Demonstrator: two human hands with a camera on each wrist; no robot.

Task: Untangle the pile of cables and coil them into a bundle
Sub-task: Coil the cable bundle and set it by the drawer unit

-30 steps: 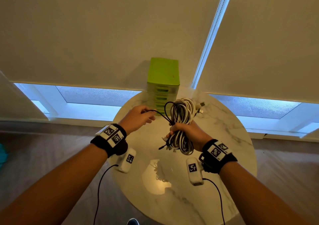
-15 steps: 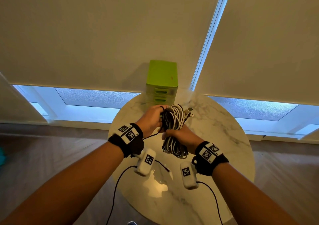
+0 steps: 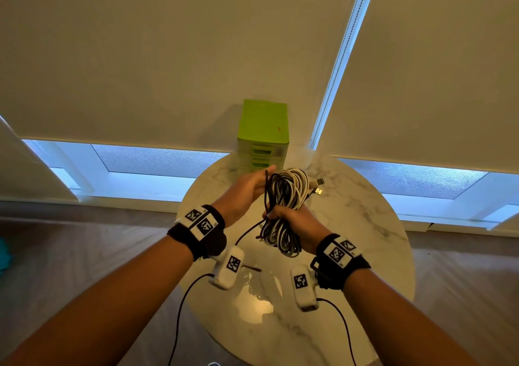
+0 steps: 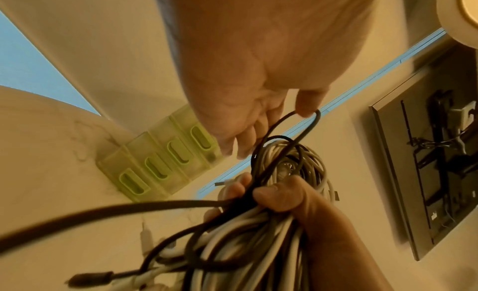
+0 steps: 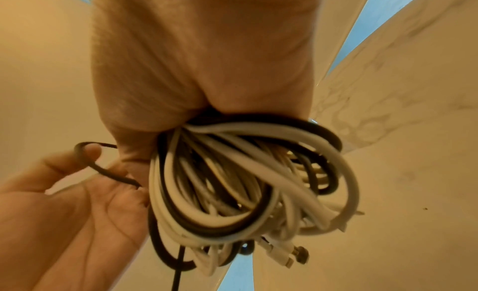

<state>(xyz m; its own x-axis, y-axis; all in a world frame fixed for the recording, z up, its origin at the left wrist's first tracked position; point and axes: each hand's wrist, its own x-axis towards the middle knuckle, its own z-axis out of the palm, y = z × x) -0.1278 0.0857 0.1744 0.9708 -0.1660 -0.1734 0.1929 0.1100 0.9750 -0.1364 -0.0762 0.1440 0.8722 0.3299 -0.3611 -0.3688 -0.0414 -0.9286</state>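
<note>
While the right hand [image 3: 292,219] clamps the cable bundle [image 3: 283,211] above the table [image 3: 365,225], a black cable [image 4: 305,127] loops over the left hand's [image 3: 247,188] thumb. Its fingers stay straight.

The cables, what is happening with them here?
A person is coiling them above a round table. The right hand grips a bundle of white and black cables. The left hand leads a loop of the black cable over a finger towards the bundle; its loose end hangs down. A green drawer box stands behind.
</note>
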